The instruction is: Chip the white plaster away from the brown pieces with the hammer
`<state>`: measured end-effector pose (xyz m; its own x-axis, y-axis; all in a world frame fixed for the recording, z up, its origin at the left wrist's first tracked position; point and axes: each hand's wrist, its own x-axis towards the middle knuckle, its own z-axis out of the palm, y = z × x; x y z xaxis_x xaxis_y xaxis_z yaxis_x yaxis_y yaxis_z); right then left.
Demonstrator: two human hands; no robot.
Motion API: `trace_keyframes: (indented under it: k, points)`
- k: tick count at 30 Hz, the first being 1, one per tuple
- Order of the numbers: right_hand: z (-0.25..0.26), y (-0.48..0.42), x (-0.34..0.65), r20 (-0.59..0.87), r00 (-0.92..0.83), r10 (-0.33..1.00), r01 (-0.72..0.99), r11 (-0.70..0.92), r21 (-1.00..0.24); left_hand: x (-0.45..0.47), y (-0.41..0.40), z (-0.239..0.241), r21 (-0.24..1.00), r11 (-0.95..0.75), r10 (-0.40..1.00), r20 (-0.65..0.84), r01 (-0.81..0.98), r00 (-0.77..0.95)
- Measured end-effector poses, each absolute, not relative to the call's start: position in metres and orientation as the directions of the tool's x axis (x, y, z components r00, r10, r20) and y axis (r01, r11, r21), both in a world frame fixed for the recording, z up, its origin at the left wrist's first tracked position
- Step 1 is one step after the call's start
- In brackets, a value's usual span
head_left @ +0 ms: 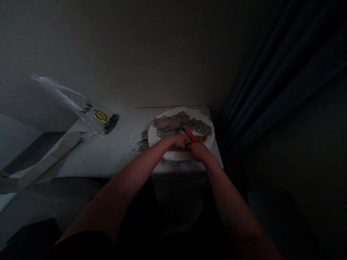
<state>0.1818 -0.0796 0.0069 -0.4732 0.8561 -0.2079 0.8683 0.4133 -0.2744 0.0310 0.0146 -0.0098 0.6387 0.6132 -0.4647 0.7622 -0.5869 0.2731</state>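
Note:
Both my hands meet over a round white scalloped board (154, 139) on the table. My left hand (179, 141) is closed, its fingertips bent down against something I cannot make out. Close beside it, my right hand (199, 151) is closed at the lower end of a slim red object (191, 135), whose kind is unclear in the dim light. A narrow brown piece (201, 138) lies just behind the right hand. Farther back on the board are a larger flat brown piece (169, 122) with green bits and a heap of grey chips (200, 127).
Grey crumbs (141, 146) are scattered on the white table (119, 155) left of the board. A clear plastic bag (92, 117) with a yellow label and dark contents stands at the table's left. Cardboard (58, 153) lies at the left end. A dark curtain (260, 83) hangs at right.

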Motion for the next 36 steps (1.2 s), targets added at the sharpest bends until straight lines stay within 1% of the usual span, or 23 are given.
trace_keyframes:
  k: [6,12,17,20,24,31,36]
  points:
    - [0.007,-0.080,0.182,-0.210,-0.464,0.860,0.873,0.403,-0.276,0.030,0.015,-0.006,0.261,-0.580,0.611,-0.487,0.771,0.624]
    - [0.006,-0.079,0.182,-0.197,-0.476,0.857,0.869,0.423,-0.258,0.029,0.016,-0.007,0.314,-0.577,0.595,-0.471,0.754,0.652]
    - [0.005,-0.078,0.181,-0.192,-0.480,0.856,0.866,0.427,-0.258,0.030,0.016,-0.003,0.320,-0.582,0.583,-0.476,0.747,0.658]
    - [0.004,-0.078,0.181,-0.202,-0.466,0.861,0.873,0.410,-0.266,0.030,0.016,-0.003,0.337,-0.551,0.599,-0.478,0.764,0.643]
    - [0.005,-0.079,0.181,-0.203,-0.466,0.861,0.871,0.406,-0.277,0.029,0.016,-0.004,0.323,-0.537,0.617,-0.480,0.779,0.624]
    - [0.006,-0.080,0.181,-0.205,-0.477,0.855,0.869,0.423,-0.258,0.029,0.022,-0.005,0.341,-0.554,0.577,-0.500,0.760,0.646]
    - [0.006,-0.080,0.182,-0.184,-0.500,0.846,0.858,0.455,-0.238,0.033,0.027,-0.003,0.387,-0.535,0.541,-0.526,0.751,0.657]
